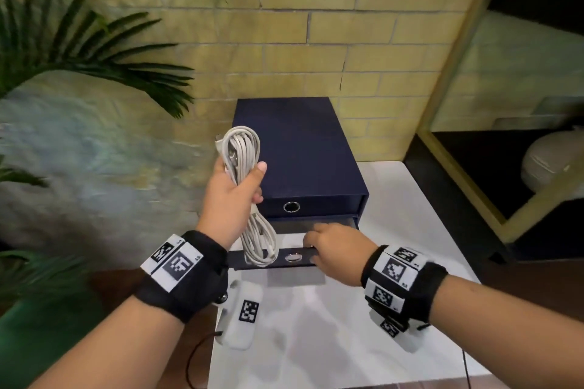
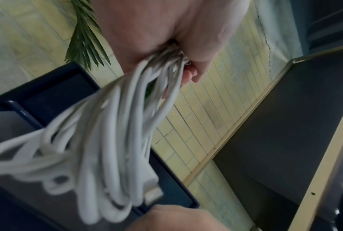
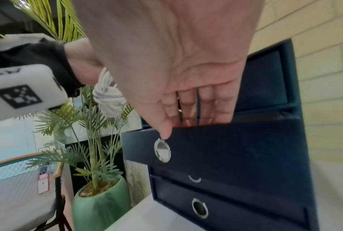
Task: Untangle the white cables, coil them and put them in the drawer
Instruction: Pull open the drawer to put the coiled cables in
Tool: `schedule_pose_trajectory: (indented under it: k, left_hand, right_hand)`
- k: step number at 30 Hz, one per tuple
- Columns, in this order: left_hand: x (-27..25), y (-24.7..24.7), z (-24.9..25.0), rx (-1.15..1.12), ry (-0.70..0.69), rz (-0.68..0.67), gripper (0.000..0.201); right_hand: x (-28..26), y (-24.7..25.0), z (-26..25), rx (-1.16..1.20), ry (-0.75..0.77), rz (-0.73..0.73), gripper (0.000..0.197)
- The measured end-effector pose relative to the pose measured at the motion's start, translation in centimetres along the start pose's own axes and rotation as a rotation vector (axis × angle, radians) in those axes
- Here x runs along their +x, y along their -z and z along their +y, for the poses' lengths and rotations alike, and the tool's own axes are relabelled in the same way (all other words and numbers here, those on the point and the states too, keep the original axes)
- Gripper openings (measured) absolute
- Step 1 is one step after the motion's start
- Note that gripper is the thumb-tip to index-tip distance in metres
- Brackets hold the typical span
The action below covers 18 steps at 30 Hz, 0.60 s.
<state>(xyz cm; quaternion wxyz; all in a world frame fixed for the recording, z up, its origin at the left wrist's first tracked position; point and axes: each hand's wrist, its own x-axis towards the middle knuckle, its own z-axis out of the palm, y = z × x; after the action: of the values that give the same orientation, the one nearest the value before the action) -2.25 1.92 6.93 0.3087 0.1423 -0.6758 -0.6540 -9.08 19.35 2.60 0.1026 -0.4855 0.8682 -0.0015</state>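
Head view: left hand grips coiled white cables above open drawer, right hand hooking its front

Dark blue boxy drawer unit at frame centre on white marble-look surface, back against yellow brick wall. Pulled-out drawer projects below unit. Left hand left of unit, gripping coiled white cable bundle; bundle's lower loops hang over drawer. Right hand on drawer's front edge, right of bundle. Green palm plant fills upper left.
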Motion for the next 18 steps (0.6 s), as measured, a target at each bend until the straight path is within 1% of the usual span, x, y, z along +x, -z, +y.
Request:
schedule_pose_trajectory:
  k: [3,5,8,9,10,13,14,15,16,18]
  left_hand:
    - [-0.1,0.2,0.2,-0.020,-0.004,0.014,0.018]
    - [-0.1,0.4,0.1,-0.050,0.011,0.038,0.018]
    - [-0.3,0.5,0.0,-0.155,0.066,0.077,0.018]
    - [-0.5,0.5,0.0,-0.182,0.080,0.088,0.015]
    - [-0.6,0.5,-0.1,-0.197,0.091,0.100,0.014]
    - [-1.2,-0.3,-0.1,-0.233,0.118,0.124,0.023]
    - [-1.5,-0.8,-0.1,-0.245,0.143,0.129,0.027]
    - [-1.8,-1.2,0.0,-0.260,0.183,0.125,0.030]
    - [-2.0,-1.8,0.2,-0.291,0.234,0.112,0.031]
    - [-2.4,-2.6,0.7,-0.412,0.348,0.065,0.030]
  right_hand:
    - [-0.4,-0.1,-0.3,0.014,0.021,-0.004,0.023]
    - [-1.0,-0.1,-0.4,0.004,0.058,-0.019,0.023]
    - [-1.9,0.2,-0.5,0.005,0.099,-0.107,0.036]
    - [-2.1,0.5,-0.5,0.031,0.096,-0.100,0.040]
    - [-2.1,1.0,-0.6,0.084,0.090,-0.038,0.041]
    - [-1.9,3.3,-1.1,0.389,0.045,0.353,0.029]
    - [-1.9,4.0,-1.7,0.477,0.054,0.421,0.029]
    - [-1.8,4.7,-2.4,0.531,0.073,0.428,0.038]
    - [-1.7,5.0,-3.1,0.567,0.096,0.397,0.049]
    - [-1.5,5.4,-4.1,0.630,0.110,0.332,0.061]
